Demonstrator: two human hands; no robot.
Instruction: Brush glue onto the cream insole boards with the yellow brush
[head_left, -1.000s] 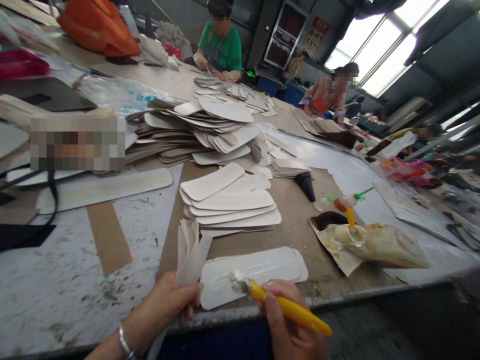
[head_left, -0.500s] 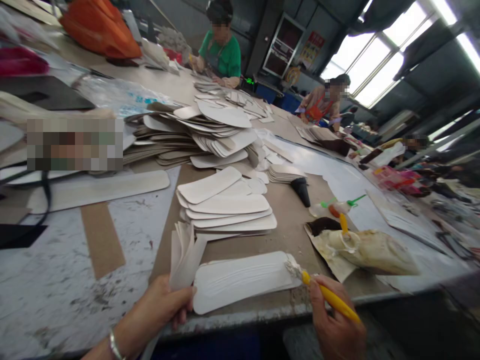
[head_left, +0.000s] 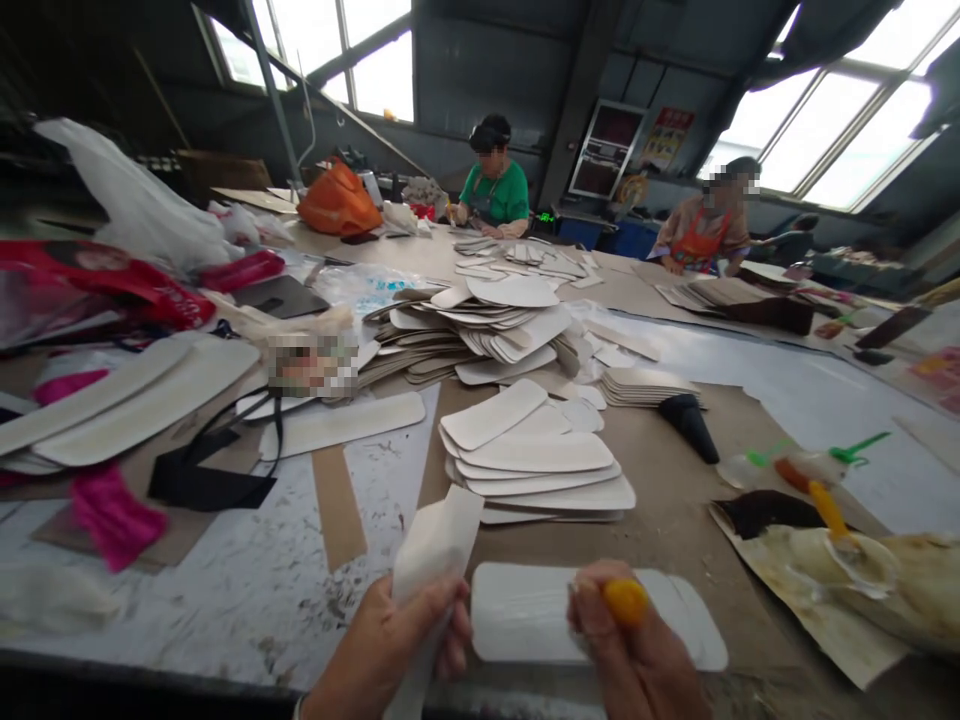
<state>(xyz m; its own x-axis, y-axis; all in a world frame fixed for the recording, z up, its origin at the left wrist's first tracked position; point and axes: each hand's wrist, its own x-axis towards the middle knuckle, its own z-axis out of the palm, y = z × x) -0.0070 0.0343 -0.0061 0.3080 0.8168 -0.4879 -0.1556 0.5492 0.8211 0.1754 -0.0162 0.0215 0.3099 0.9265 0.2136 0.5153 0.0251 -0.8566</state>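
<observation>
Looks partway along, to judge by faint lengthwise streaks on the white, flat, round-cornered strip [head_left: 525,612] and by the many pieces in the fanned stack of off-white, round-cornered strips [head_left: 559,455] just beyond and the tall, uneven heap of pale, thin-edged sheets [head_left: 510,330] farther off. Cannot tell from here how many are done, nor whether coated from end to end. Appears smooth and matt, with a slight sheen, and overlaps at least 1 similar piece at the right end; lies flat on the brown sheet [head_left: 660,530] near the table edge, partly hidden beneath the right hand [head_left: 645,660]. Closed there in a narrow grip around a rounded yellow handle [head_left: 626,602], with the working end out of sight; cannot tell about contact with the strip. Pinched in the left hand [head_left: 390,640], beside the strip's left end: a pale, flexible, slightly bent strip [head_left: 435,550], held upward at a slant. Off to the right, an open, stained, cream-coloured container [head_left: 885,575] with a 2nd yellow handle [head_left: 829,508] at its mouth, and a black cone [head_left: 688,425] beside the brown sheet's small stack of beige pieces [head_left: 649,388].
</observation>
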